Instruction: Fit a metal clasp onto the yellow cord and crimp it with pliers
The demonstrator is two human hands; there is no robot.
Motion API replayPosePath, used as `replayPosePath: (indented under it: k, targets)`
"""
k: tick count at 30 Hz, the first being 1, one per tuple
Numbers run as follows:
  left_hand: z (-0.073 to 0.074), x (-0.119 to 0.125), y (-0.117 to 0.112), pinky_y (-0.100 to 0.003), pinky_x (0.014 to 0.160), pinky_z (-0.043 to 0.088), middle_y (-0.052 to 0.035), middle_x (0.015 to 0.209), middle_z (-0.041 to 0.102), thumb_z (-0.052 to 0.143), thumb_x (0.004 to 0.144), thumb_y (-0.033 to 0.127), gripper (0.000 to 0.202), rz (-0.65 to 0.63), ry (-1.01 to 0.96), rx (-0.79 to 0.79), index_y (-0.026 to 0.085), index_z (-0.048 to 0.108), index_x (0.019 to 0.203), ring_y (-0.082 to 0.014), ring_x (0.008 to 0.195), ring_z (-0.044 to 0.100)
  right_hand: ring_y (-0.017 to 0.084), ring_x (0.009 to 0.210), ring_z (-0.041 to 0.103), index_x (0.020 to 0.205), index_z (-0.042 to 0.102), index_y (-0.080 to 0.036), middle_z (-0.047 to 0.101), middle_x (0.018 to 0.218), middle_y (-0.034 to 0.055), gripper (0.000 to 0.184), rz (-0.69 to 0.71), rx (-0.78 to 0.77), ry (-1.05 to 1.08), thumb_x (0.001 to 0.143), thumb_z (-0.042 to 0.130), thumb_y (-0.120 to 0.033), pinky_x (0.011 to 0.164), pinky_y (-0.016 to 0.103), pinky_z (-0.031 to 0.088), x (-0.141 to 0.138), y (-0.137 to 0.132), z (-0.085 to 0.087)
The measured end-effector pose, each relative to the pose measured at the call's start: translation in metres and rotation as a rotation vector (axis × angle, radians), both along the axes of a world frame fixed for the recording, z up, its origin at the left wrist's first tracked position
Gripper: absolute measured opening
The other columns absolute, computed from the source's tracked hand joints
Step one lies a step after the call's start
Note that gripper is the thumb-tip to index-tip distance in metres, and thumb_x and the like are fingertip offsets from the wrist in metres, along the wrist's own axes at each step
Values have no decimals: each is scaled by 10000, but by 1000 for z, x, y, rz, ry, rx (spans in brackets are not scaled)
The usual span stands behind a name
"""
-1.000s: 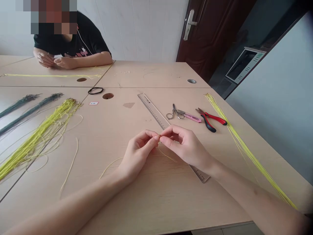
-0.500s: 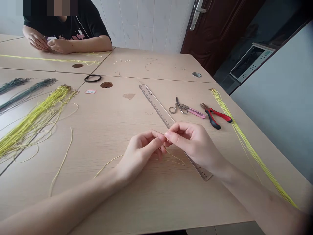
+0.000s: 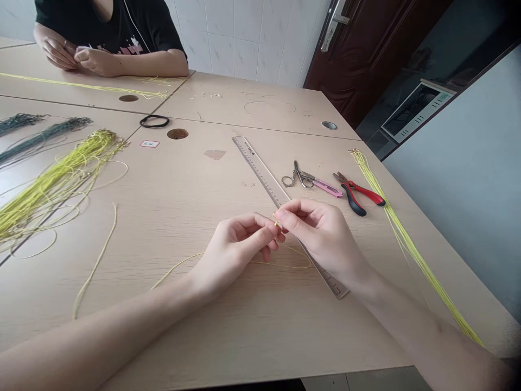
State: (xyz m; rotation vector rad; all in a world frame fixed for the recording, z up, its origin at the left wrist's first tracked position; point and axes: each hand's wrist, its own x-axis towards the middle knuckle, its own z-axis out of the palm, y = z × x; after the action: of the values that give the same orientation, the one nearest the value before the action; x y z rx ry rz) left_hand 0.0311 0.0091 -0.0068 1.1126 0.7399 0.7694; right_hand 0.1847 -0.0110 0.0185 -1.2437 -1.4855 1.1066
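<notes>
The left hand (image 3: 234,252) and right hand (image 3: 321,239) meet just above the table, both closed in a tight pinch, thumbs and forefingers pressed together on a tiny gold-coloured end of thin yellow cord (image 3: 275,221), too small to make out in detail. A loose length of that cord runs from below the hands in a slack curve, out toward 8 o'clock and along the tabletop toward 4 o'clock. Under the right hand lies a long transparent plastic ruler (image 3: 260,168), stretching toward 12 o'clock, its scale marks visible but its small printing unreadable. At 1 o'clock lie small silver scissors (image 3: 297,179), touching a pink utility knife (image 3: 325,187), with red-and-black-handled pliers (image 3: 358,194) just beside it. A bundle of yellow cords (image 3: 407,239) runs along the right side of the pale wood-grain table (image 3: 163,217) at 3 o'clock. At 10 o'clock sprawls a larger yellow cord bundle (image 3: 52,187), with dark green cord bundles (image 3: 40,136) beyond it. Farther out at 11 o'clock sit a black elastic loop (image 3: 153,121) and a small white label with red markings (image 3: 149,144), its writing illegible. Across the table at 11 o'clock, a seated person's hands (image 3: 97,61) work together near another yellow cord (image 3: 81,86).
</notes>
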Motion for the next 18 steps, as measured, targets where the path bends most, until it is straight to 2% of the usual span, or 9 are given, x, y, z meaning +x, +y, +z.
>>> replayPosePath:
  k: [4, 9, 14, 18]
  targets:
    - [0, 2, 0, -184, 551, 429, 19, 678, 568, 549, 852, 245, 161, 41, -29, 15, 149, 596, 732, -60, 587, 505, 71, 695, 616, 768, 620, -177, 626, 646, -34, 183, 18, 72, -44, 894, 494, -220, 677, 156, 500, 2, 3, -3]
    - [-2, 1, 1, -183, 566, 422, 20, 690, 562, 540, 861, 292, 205, 48, 7, 41, 146, 582, 724, -56, 595, 495, 112, 743, 623, 825, 614, -182, 650, 723, -14, 123, 46, 182, -175, 882, 516, -229, 708, 233, 509, 3, 3, -8]
    - [-3, 0, 0, -198, 578, 415, 23, 669, 561, 531, 862, 323, 215, 55, 97, 93, 154, 588, 740, -71, 599, 492, 128, 722, 571, 751, 578, -182, 608, 715, -8, 130, -34, 386, -429, 870, 526, -186, 699, 276, 442, 4, 0, -9]
    - [-1, 0, 0, -221, 596, 407, 20, 643, 563, 535, 855, 300, 206, 57, 176, 137, 154, 586, 718, -91, 605, 506, 143, 699, 531, 729, 530, -182, 578, 697, 2, 155, -32, 564, -617, 875, 494, -148, 744, 317, 395, 5, 2, -8]
